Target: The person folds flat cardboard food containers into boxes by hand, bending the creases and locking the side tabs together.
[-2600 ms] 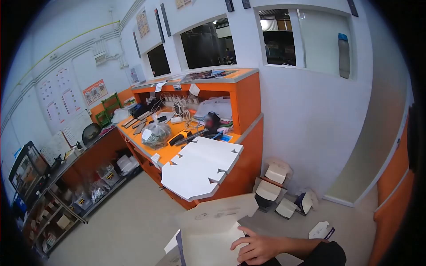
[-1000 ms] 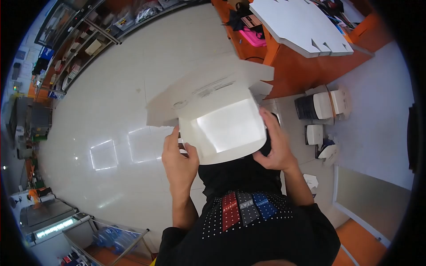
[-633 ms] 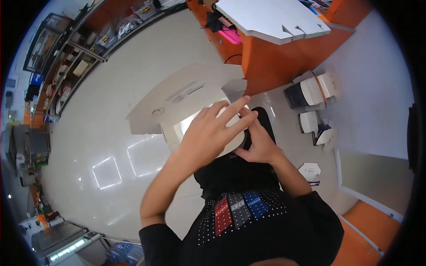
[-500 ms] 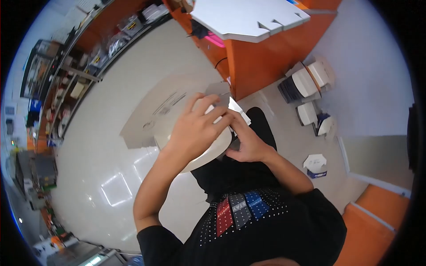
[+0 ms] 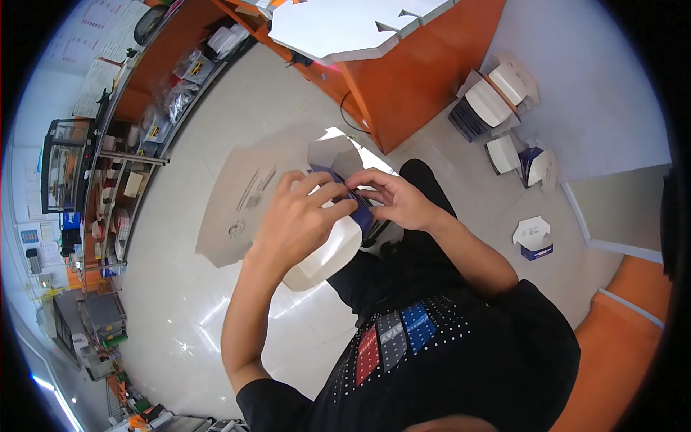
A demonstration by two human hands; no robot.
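A white-lined cardboard box [image 5: 327, 252] with a purple outer side is tilted in front of my body, its wide printed flap [image 5: 241, 194] spread to the left. My left hand [image 5: 299, 219] lies over the box's upper side, its fingers bent over the purple edge and holding it. On the box's right side, my right hand [image 5: 396, 200] pinches at the purple panel with thumb and fingers. The fingertips of both hands are near each other. The box's underside is hidden.
An orange counter [image 5: 432, 79] bears a stack of white cut cardboard sheets [image 5: 345, 29]. Nested boxes [image 5: 486, 103] and smaller open ones [image 5: 504, 155] stand by the right wall. Another box [image 5: 534, 241] lies on the floor. Metal shelves [image 5: 129, 158] line the left.
My left hand has moved from the box's left side across its top. The box has turned, showing its purple side. My right hand has shifted to that side. The view has swung round.
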